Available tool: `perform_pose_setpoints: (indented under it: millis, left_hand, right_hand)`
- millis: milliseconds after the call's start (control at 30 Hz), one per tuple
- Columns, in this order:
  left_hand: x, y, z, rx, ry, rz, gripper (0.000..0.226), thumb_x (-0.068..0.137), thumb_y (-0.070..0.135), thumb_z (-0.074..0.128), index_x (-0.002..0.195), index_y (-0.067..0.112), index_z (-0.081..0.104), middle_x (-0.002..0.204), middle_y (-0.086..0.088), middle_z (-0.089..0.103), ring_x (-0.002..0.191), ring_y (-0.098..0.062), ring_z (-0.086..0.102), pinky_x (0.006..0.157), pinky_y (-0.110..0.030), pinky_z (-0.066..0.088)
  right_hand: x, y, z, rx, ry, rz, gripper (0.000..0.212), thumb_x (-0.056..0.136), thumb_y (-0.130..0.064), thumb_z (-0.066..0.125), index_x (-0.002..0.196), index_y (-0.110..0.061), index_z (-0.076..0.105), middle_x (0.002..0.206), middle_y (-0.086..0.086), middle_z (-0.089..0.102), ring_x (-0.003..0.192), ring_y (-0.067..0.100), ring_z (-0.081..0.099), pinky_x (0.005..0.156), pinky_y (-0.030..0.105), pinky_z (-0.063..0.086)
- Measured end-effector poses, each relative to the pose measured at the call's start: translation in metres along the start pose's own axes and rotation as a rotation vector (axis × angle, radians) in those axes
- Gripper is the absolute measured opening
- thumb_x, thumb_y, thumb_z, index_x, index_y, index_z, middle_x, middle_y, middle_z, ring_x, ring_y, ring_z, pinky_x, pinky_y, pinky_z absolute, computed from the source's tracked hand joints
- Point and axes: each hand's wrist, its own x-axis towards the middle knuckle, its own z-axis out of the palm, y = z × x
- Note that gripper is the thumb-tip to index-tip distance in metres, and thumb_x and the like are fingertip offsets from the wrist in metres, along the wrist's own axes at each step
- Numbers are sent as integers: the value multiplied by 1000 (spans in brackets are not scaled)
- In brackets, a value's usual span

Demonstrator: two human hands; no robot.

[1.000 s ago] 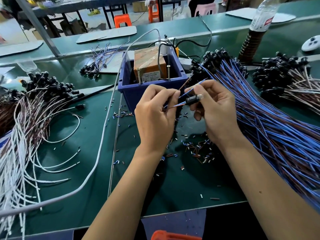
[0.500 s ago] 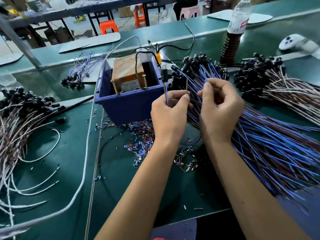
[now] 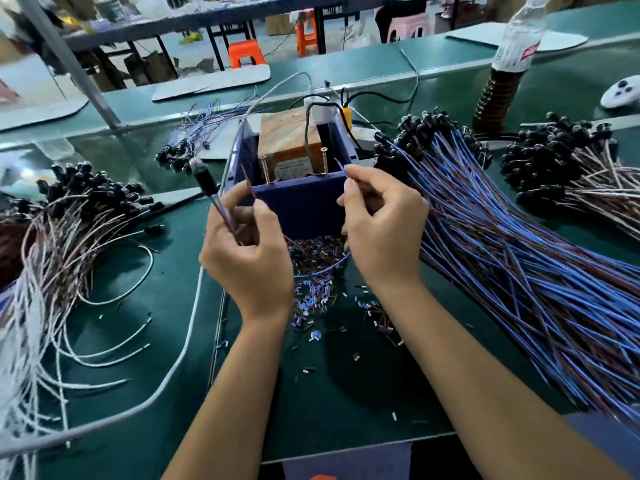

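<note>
1. The L hand (image 3: 247,258) is curled round a capped wire (image 3: 207,184). The black cap sticks up past the fingers, just left of the bin.
2. That hand's thumb & finger also pinch a thin brown tip (image 3: 247,181). It points up at the bin's front left corner.
3. The R hand (image 3: 384,230) pinches a thin blue tip (image 3: 341,167) btw thumb & first finger, w/ the other fingers curled in. The tip points up at the bin's front right corner.
4. A blue strand (image 3: 322,269) hangs in a low loop btw the two hands.
5. The blue bin (image 3: 301,207) sits on the green mat (image 3: 138,341), just behind both hands.
6. In the bin there is a brown box (image 3: 287,140) w/ a paper label. Two long screws (image 3: 324,161) stand up near the front wall, & a gray cord (image 3: 306,133) lies over the box.
7. In front of the bin, under the hands, is a pile of cut bits (image 3: 313,251), blue & brown. Some are spread out on the mat.
8. Right of the R hand is a big blue wire heap (image 3: 519,265) w/ black caps at its far end.
9. On the left lies a white wire heap (image 3: 52,244), also w/ black caps.
10. A bottle (image 3: 502,67) stands far back on the right.
</note>
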Motion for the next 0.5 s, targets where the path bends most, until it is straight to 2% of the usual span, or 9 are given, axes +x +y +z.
perform_pose_setpoints:
  millis: [133, 300, 367, 433, 500]
  left_hand:
    - [8, -13, -9, 57, -15, -33, 22, 93, 6, 64, 112, 11, 75, 71, 2, 61, 60, -10, 54, 60, -24, 48]
    - [12, -18, -11, 15, -96, -82, 24, 95, 7, 62, 113, 10, 78, 92, -14, 76, 79, -20, 68, 74, -40, 57]
    - [13, -19, -11, -11, -105, -75, 24, 95, 5, 62, 113, 10, 78, 93, -16, 77, 77, -17, 66, 69, -37, 57]
    - [12, -21, -12, -30, -133, -80, 25, 95, 5, 62, 111, 12, 79, 85, -14, 75, 67, -14, 58, 61, -30, 46]
    - [12, -23, -12, -41, -152, -87, 25, 96, 5, 61, 110, 14, 79, 73, -3, 67, 58, -10, 49, 57, -24, 38]
  right_hand:
    - [-9, -3, 13, -4, -11, -12, 25, 99, -8, 64, 120, -4, 77, 95, 8, 80, 74, 19, 75, 71, 36, 63]
    - [-11, 2, 12, 1, -27, -17, 27, 100, -8, 62, 124, -6, 75, 96, 6, 79, 72, 15, 72, 68, 34, 63]
    - [-11, 3, 11, 2, -39, -20, 28, 100, -9, 61, 125, -6, 75, 96, 7, 79, 72, 16, 72, 67, 36, 63]
    - [-12, 3, 11, 6, -45, -17, 29, 100, -10, 61, 125, -7, 75, 96, 7, 79, 70, 15, 71, 66, 38, 63]
    - [-11, 4, 11, 6, -44, -17, 29, 100, -10, 61, 125, -7, 75, 94, 5, 78, 68, 13, 70, 64, 35, 62]
